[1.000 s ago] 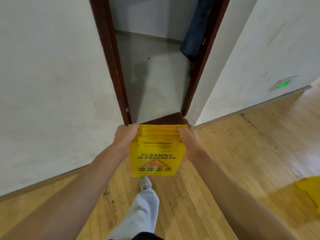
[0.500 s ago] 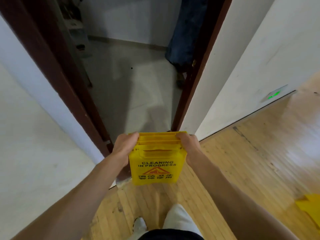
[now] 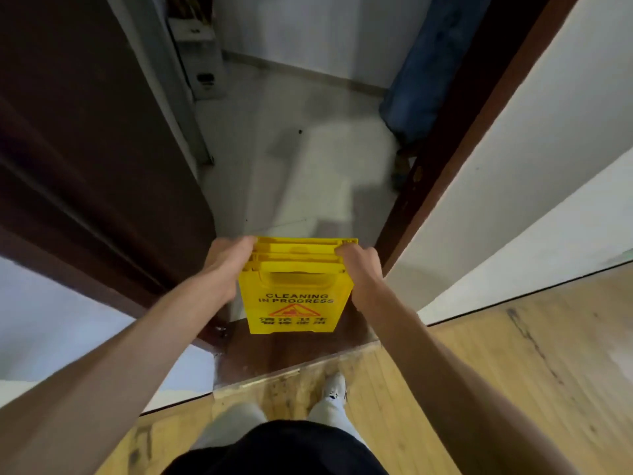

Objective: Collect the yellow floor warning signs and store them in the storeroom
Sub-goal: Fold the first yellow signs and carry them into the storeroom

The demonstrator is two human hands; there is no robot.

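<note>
The person has come closer to the doorway: a second ago the storeroom opening stood well ahead past bare wall, and now the dark threshold lies just in front of the shoe, with the door frame rising on both sides. The stack of folded yellow signs hangs upright over that threshold, the face reading "CLEANING IN PROGRESS" turned toward the camera. The left hand is wrapped round the stack's upper left edge and the right hand round its upper right edge, both closed firmly on it, so the signs are carried between them at their tops.

The step in hand looks like carrying the stack through and setting it down inside. To do it well, keep the stack square and narrow side on to the frame. Step over the threshold rather than scuffing it. The grey floor inside looks free in the middle, while a blue bundle leans at the right and a grey unit stands at the left. A spot against the back wall would probably suit, lowered with both hands so the signs do not fan open.
</note>
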